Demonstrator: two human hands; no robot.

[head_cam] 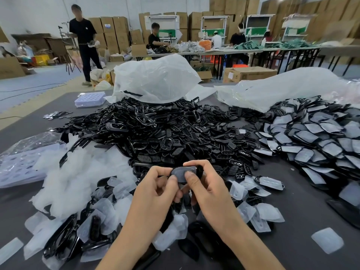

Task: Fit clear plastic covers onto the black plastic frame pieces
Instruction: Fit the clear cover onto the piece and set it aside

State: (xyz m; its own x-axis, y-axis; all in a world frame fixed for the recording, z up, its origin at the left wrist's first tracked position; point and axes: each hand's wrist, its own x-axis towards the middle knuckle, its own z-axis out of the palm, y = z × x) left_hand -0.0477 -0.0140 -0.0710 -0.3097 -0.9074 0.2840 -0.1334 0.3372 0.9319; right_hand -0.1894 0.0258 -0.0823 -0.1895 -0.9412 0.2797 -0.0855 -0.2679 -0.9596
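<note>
We hold one black frame (199, 169) with one clear cover (183, 173) on it, pinched between our left hand (155, 190) and right hand (207, 191), thumbs pressing the cover. Beyond our hands lies a heap of bare frames (165, 129), to the right a pile of covered frames (321, 137), under our wrists loose covers (109, 211), all past counting.

Black frame piece (199, 170) mostly behind fingers (191, 180)
</note>
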